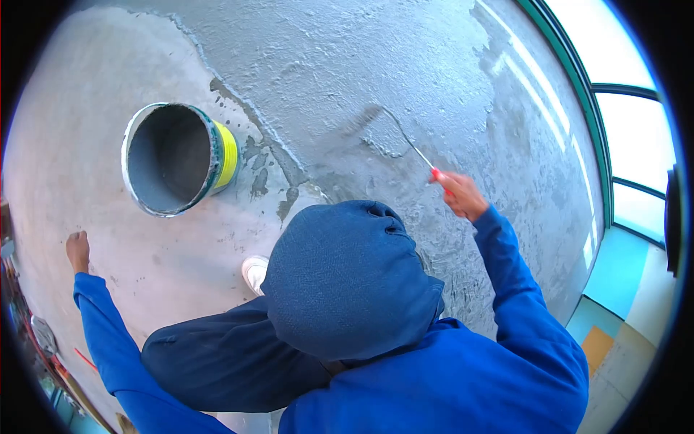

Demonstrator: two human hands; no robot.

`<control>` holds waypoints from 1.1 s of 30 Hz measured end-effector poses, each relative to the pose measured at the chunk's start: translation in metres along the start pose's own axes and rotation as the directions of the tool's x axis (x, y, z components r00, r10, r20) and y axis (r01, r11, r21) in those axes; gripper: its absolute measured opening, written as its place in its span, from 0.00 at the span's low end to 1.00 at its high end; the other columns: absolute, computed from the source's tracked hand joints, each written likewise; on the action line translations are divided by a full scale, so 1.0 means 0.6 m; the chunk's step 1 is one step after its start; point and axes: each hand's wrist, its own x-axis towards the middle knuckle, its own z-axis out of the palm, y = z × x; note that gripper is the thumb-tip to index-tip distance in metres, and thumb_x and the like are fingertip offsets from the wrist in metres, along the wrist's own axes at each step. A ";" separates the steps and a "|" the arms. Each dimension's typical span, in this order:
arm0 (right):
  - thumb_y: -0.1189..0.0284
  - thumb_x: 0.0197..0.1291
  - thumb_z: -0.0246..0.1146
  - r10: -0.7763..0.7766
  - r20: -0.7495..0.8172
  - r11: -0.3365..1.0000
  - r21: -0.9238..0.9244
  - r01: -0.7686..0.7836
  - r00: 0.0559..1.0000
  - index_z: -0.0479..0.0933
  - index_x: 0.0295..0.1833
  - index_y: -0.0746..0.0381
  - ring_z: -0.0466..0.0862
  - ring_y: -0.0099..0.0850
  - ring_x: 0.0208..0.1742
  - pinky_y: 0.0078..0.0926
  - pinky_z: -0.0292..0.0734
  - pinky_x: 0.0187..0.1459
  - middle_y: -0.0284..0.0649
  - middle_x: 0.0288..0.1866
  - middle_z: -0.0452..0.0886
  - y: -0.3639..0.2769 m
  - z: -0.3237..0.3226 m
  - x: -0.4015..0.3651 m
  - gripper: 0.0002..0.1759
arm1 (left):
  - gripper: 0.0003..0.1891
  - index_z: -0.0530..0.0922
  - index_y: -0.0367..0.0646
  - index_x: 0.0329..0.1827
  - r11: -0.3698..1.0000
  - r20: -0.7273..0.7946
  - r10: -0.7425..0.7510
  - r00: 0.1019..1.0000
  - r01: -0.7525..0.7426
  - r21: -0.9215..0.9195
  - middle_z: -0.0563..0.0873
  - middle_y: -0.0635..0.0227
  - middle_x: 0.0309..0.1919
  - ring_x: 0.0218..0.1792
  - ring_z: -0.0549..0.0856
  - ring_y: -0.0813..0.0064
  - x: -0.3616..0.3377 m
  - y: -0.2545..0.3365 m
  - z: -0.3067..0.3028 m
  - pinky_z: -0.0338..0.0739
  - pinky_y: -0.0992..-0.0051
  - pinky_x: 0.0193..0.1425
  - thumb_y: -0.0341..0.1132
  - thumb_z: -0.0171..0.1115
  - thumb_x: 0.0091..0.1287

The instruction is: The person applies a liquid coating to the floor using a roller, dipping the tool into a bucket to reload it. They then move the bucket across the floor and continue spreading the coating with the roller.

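Paint roller [363,121]: out ahead in the head view, its blurred cover at the wet grey coating [347,54], the smear hinting at a quick stroke; the bent wire frame [408,137] set the hand back from the wet patch around the cover.
Right hand [466,198]: wrapped around the red handle [435,174], right at the rod end, a hold that looked good for steering and pressing, arm well out for reach.
Left hand [78,251]: swung wide over the bare floor [65,137], apart from the roller, likely for balance; fingers looked curled, but whether fully closed, no telling.
Bucket [170,158]: upright on bare floor beside the coating's edge, probably for easy dipping without marking the wet stretch; grey inside, fill level unclear.
Shoe [254,275]: planted on bare floor, seemingly to spare the coating.
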 end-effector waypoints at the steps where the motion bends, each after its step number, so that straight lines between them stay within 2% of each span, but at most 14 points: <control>1: 0.50 0.68 0.55 0.021 -0.026 1.000 0.001 -0.021 0.999 0.78 0.52 0.58 0.55 0.14 0.11 0.17 0.46 0.12 0.24 0.16 0.57 0.027 -0.023 -0.020 0.23 | 0.21 0.81 0.30 0.41 0.998 0.004 -0.064 0.998 0.064 -0.026 0.85 0.43 0.37 0.42 0.85 0.50 -0.005 -0.002 0.001 0.76 0.60 0.47 0.43 0.55 0.61; 5: 0.50 0.68 0.55 0.142 -0.078 0.989 0.053 -0.138 0.987 0.78 0.53 0.57 0.54 0.14 0.11 0.18 0.46 0.11 0.25 0.16 0.59 0.117 -0.083 -0.072 0.23 | 0.21 0.82 0.32 0.43 0.998 0.017 -0.058 0.998 0.058 -0.005 0.85 0.45 0.38 0.42 0.85 0.51 0.007 -0.012 0.001 0.76 0.61 0.48 0.43 0.55 0.60; 7: 0.50 0.68 0.55 0.130 -0.080 0.991 0.011 -0.130 0.988 0.78 0.54 0.56 0.55 0.15 0.11 0.19 0.47 0.12 0.25 0.16 0.60 0.134 -0.084 -0.056 0.23 | 0.20 0.82 0.32 0.44 0.998 -0.006 -0.048 0.999 0.048 -0.033 0.86 0.46 0.39 0.43 0.84 0.51 0.004 0.007 -0.003 0.76 0.61 0.48 0.43 0.55 0.61; 9: 0.50 0.68 0.55 0.088 -0.073 0.995 -0.033 -0.091 0.993 0.78 0.55 0.56 0.56 0.15 0.11 0.19 0.48 0.12 0.26 0.16 0.61 0.133 -0.077 -0.027 0.23 | 0.21 0.82 0.33 0.45 1.000 -0.019 0.015 1.000 -0.015 0.023 0.86 0.46 0.40 0.44 0.84 0.51 0.013 0.022 -0.005 0.76 0.61 0.50 0.43 0.56 0.61; 13: 0.51 0.67 0.56 -0.114 -0.050 0.979 -0.176 0.103 0.992 0.80 0.54 0.55 0.61 0.16 0.13 0.20 0.53 0.12 0.27 0.17 0.65 0.039 0.000 0.076 0.22 | 0.21 0.82 0.33 0.45 0.997 -0.052 0.069 0.996 -0.067 0.050 0.86 0.46 0.41 0.47 0.84 0.51 0.010 0.038 -0.021 0.75 0.62 0.52 0.44 0.56 0.62; 16: 0.50 0.66 0.57 -0.230 -0.038 0.948 -0.235 0.215 0.972 0.81 0.53 0.54 0.64 0.17 0.14 0.21 0.56 0.12 0.28 0.18 0.68 -0.052 0.051 0.157 0.22 | 0.20 0.82 0.34 0.45 0.988 -0.107 0.155 0.982 -0.152 0.041 0.85 0.55 0.30 0.33 0.84 0.62 0.020 0.020 -0.019 0.78 0.63 0.36 0.44 0.56 0.62; 19: 0.51 0.65 0.58 -0.271 -0.019 0.931 -0.257 0.257 0.962 0.81 0.52 0.54 0.65 0.17 0.13 0.21 0.57 0.12 0.30 0.19 0.69 -0.148 0.097 0.218 0.21 | 0.20 0.83 0.33 0.43 0.998 -0.059 0.057 0.997 -0.055 0.035 0.85 0.45 0.40 0.47 0.84 0.50 -0.007 0.047 -0.044 0.76 0.61 0.52 0.44 0.56 0.62; 23: 0.53 0.64 0.60 -0.277 0.012 0.929 -0.251 0.271 0.961 0.82 0.51 0.55 0.65 0.18 0.13 0.21 0.57 0.12 0.31 0.19 0.70 -0.177 0.112 0.225 0.20 | 0.20 0.83 0.34 0.42 1.000 -0.036 -0.016 0.999 0.016 0.014 0.85 0.46 0.40 0.46 0.84 0.50 -0.023 0.062 -0.065 0.76 0.61 0.52 0.44 0.56 0.62; 28: 0.52 0.66 0.58 -0.189 -0.010 0.969 -0.165 0.184 0.982 0.81 0.51 0.57 0.60 0.17 0.11 0.20 0.52 0.11 0.29 0.17 0.66 -0.051 0.057 0.139 0.21 | 0.20 0.83 0.33 0.41 0.999 -0.082 0.026 0.996 -0.024 0.027 0.86 0.46 0.38 0.45 0.84 0.49 -0.026 0.049 -0.050 0.76 0.60 0.51 0.44 0.56 0.62; 30: 0.52 0.66 0.58 -0.037 -0.025 0.991 -0.133 0.033 0.999 0.80 0.51 0.57 0.58 0.15 0.11 0.20 0.50 0.12 0.27 0.17 0.63 -0.001 0.020 0.083 0.21 | 0.20 0.82 0.33 0.42 0.992 -0.032 0.062 0.998 -0.058 0.109 0.85 0.46 0.38 0.45 0.84 0.49 -0.009 0.035 -0.044 0.76 0.60 0.50 0.44 0.55 0.62; 31: 0.52 0.66 0.58 -0.018 -0.043 0.990 -0.139 0.012 0.999 0.80 0.51 0.57 0.58 0.15 0.11 0.19 0.50 0.12 0.27 0.16 0.63 0.021 -0.003 0.064 0.21 | 0.21 0.82 0.32 0.42 0.985 -0.002 0.090 0.996 -0.089 0.145 0.85 0.45 0.38 0.45 0.84 0.49 0.006 0.028 -0.034 0.76 0.59 0.49 0.44 0.55 0.63; 33: 0.52 0.66 0.58 0.023 -0.086 0.989 -0.147 -0.036 0.996 0.80 0.51 0.57 0.57 0.14 0.11 0.19 0.49 0.12 0.26 0.16 0.62 0.070 -0.046 0.021 0.21 | 0.20 0.81 0.31 0.38 0.985 -0.115 0.173 0.978 -0.170 0.036 0.84 0.45 0.31 0.32 0.84 0.53 0.032 0.000 -0.004 0.76 0.59 0.36 0.43 0.54 0.61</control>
